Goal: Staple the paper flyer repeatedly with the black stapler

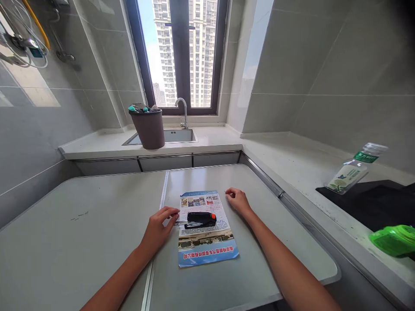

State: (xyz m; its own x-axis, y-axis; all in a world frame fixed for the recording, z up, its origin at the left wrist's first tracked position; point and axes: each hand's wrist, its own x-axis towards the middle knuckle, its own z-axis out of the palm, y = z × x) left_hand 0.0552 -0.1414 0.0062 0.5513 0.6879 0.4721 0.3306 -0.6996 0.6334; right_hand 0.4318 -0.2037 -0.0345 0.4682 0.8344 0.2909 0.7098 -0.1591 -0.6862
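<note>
A black stapler (201,218) with an orange-red end lies across a printed leaflet (207,257). From its left end a thin silver metal part sticks out, and the fingers of my left hand (163,219) are closed on it. To the right of the leaflet's top corner, my right hand (238,200) rests low over the table with its fingers curled together. A tiny dark bit shows at those fingertips, too small to name. The leaflet lies flat, with blue bands at top and bottom and red lettering.
The pale folding table (106,216) has a metal seam running down it. Behind stands a dark bucket (148,129) of tools beside a sink (178,136) with a faucet (184,113). On the right counter, a plastic bottle (352,172) leans by black cloth (372,207) and a green object (394,240).
</note>
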